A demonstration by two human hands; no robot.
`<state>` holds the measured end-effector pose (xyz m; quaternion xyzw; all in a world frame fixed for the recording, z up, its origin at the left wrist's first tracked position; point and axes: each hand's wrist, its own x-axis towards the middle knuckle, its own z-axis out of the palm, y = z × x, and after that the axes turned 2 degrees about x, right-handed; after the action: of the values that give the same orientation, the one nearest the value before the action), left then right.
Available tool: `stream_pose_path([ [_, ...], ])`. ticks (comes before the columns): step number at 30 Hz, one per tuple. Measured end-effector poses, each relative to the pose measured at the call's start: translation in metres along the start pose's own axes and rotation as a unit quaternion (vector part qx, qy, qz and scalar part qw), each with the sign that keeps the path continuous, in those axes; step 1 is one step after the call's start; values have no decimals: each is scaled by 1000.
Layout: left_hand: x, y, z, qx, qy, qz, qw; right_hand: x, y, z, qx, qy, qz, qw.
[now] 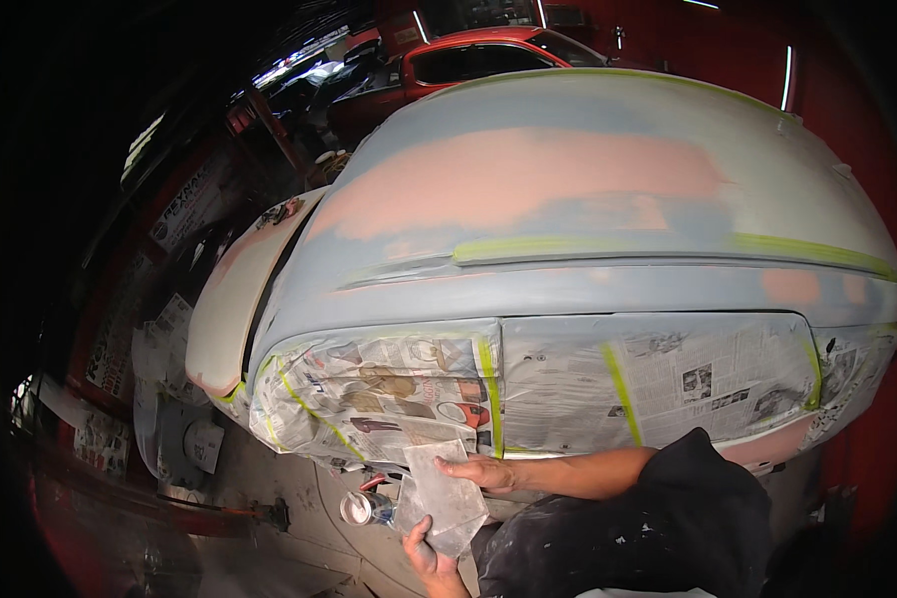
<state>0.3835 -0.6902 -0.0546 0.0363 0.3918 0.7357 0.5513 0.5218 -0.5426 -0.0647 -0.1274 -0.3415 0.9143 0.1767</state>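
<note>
My right hand (480, 471) reaches in from the right, its fingers closed on the upper edge of a pale, dusty, stiff-looking flat sheet (439, 498). My left hand (429, 548) grips the lower end, its thumb lying on top. A second pale flat piece (406, 503) shows at the left, overlapped by the first; I cannot tell which fingers bear it. Both are held low in front of me, beside the newspaper-covered side of a car (568, 289). Pink and grey-blue patches cover the car's roof (528, 169).
An open can (357, 508) with pinkish-white contents stands below, left of the sheets. Newspaper (399, 389) and yellow-green tape (623, 394) mask the car's windows. Behind it is a red vehicle (478, 60). A loose grey panel (164, 434) leans at the left.
</note>
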Motion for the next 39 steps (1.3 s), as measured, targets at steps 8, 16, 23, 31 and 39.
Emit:
stream_pose_path([
  [8, -3, 24, -4, 288, 84, 170, 939, 1, -50, 26, -410, 71, -104, 903],
  [16, 13, 1, 30, 351, -187, 204, 895, 26, -5, 43, -424, 222, -309, 822],
  [23, 22, -25, 56, 468, -12, 264, 843, 31, -14, 18, -314, 154, -223, 910],
  [31, 51, 23, 61, 258, 25, 142, 955, -8, -16, 34, -408, 91, -234, 878],
  [39, 41, 28, 23, 178, 132, 240, 945, -22, -47, 51, -415, 95, -223, 877],
])
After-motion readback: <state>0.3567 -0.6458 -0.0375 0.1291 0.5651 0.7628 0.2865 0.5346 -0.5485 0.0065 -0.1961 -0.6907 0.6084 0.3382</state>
